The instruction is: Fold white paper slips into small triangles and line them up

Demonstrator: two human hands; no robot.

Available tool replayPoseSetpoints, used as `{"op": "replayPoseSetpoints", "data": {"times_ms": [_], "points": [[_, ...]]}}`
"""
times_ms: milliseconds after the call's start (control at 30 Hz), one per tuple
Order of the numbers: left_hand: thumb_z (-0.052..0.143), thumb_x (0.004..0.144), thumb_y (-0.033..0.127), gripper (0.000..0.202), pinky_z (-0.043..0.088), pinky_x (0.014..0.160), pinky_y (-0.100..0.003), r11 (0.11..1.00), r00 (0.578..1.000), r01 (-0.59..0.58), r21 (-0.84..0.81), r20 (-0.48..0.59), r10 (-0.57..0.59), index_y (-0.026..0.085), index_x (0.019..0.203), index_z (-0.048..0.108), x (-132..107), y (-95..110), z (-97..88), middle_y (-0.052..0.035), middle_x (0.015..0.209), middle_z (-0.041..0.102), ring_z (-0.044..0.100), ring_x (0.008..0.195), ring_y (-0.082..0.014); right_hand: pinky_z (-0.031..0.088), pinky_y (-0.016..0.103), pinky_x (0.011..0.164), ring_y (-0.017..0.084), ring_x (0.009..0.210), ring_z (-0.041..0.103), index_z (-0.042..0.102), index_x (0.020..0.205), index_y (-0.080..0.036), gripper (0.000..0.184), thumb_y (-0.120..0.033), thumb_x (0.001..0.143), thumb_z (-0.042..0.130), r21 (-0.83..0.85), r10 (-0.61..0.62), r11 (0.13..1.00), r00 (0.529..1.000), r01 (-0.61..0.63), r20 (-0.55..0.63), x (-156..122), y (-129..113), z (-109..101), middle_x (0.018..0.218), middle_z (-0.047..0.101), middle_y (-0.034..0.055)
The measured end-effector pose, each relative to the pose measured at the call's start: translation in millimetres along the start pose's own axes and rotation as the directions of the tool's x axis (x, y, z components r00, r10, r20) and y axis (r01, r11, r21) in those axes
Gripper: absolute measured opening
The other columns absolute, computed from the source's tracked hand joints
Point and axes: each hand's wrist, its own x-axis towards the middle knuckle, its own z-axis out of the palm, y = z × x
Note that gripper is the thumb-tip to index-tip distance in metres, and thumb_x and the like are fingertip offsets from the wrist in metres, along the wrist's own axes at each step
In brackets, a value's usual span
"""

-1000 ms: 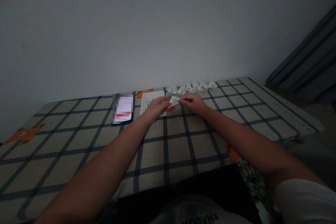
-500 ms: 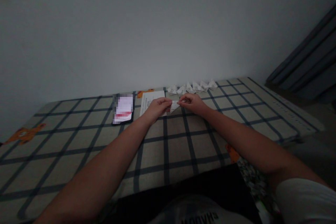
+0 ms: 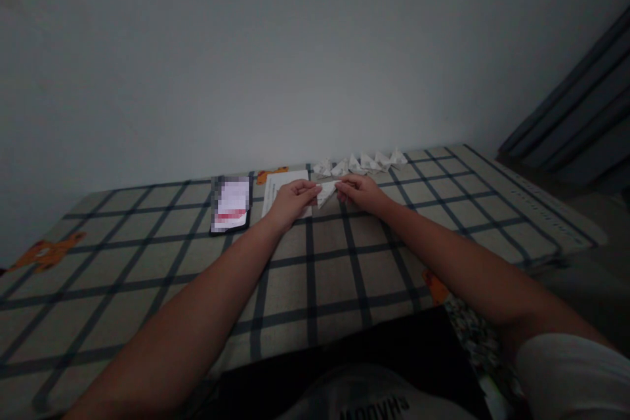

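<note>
Far left: an orange printed figure [image 3: 46, 251] on the checked cloth [image 3: 147, 256] that covers the surface. Unchanged from the earlier frames.

Left of centre: a phone [image 3: 230, 203] lies flat, its screen lit and blurred. Just to its right lies a printed sheet of paper [image 3: 283, 185]. Neither has moved.

Centre: the left hand [image 3: 293, 198] rests partly over the near right part of the sheet, thumb and fingertips pinched on the left edge of a folded paper piece [image 3: 325, 193]. The right hand [image 3: 359, 190] is pinched on the piece's upper right corner. Both hands grasp the piece between them, low over the cloth; whether it touches the cloth cannot be told.

Change noted: one second ago the piece showed a squarish face. Half a second ago it was narrower and partly hidden by the fingers. It now reads as a flat triangle, broad at the top and tapering down and to the left. The hands sit a little higher in the frame than half a second ago, and the arms have not otherwise shifted.

Behind and to the right of the hands: a row of small folded paper shapes [image 3: 361, 163] along the far edge by the wall, apart from the hands and unchanged.

Far right: a dark curtain [image 3: 571, 125].
</note>
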Motion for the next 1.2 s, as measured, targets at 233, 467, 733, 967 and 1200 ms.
{"op": "replayPoseSetpoints", "data": {"times_ms": [233,467,733,967,1200], "points": [[0.072,0.064,0.036,0.028,0.047,0.063,-0.025,0.998,0.998,0.052,-0.027,0.030,-0.051,0.014,0.078,0.061,-0.8,1.6,1.1,-0.0005,0.065,0.061,0.055,0.059,-0.0103,0.043,0.023,0.054,0.010,0.055,0.054,0.060,0.075,-0.013,0.032,-0.044,0.080,0.053,0.047,0.041,0.998,0.999,-0.043,0.035,0.3,-3.9,-3.4,0.068,0.062,0.0026],[0.072,0.064,0.034,0.030,0.049,0.067,-0.027,0.995,0.995,0.050,-0.082,0.085,-0.043,0.013,0.082,0.059,-0.5,-0.7,2.3,-0.0024,0.072,0.064,0.059,0.064,-0.0117,0.043,0.022,0.055,0.009,0.056,0.053,0.058,0.075,-0.014,0.030,-0.044,0.078,0.056,0.123,0.051,0.991,0.998,-0.057,0.046,1.9,2.5,-3.4,0.068,0.062,0.0021],[0.068,0.068,0.031,0.022,0.048,0.064,-0.026,0.997,0.985,0.077,0.009,0.156,-0.078,0.015,0.079,0.059,-4.3,0.3,1.9,-0.0022,0.068,0.064,0.060,0.061,-0.0118,0.043,0.023,0.055,0.010,0.057,0.054,0.056,0.072,-0.015,0.025,-0.040,0.077,0.056,0.067,0.048,0.996,0.997,-0.052,0.053,-0.2,2.0,-2.8,0.063,0.059,0.0002],[0.068,0.068,0.035,0.024,0.046,0.056,-0.023,0.994,0.989,0.032,0.100,0.137,-0.046,0.014,0.081,0.063,-3.4,-1.6,-1.0,-0.0035,0.067,0.065,0.058,0.058,-0.0113,0.042,0.022,0.053,0.009,0.054,0.051,0.056,0.074,-0.015,0.026,-0.042,0.077,0.056,0.057,0.044,0.997,0.999,-0.044,0.007,-0.3,2.3,-1.3,0.059,0.056,-0.0014],[0.073,0.063,0.036,0.029,0.051,0.072,-0.032,1.000,1.000,0.020,0.006,0.020,-0.020,0.013,0.079,0.064,-3.2,1.7,1.5,-0.0043,0.073,0.066,0.063,0.067,-0.0145,0.043,0.022,0.055,0.010,0.057,0.053,0.058,0.069,-0.014,0.032,-0.045,0.078,0.054,0.023,0.044,0.999,0.992,-0.048,0.122,-1.1,-5.9,-1.7,0.062,0.058,0.0002]]}}
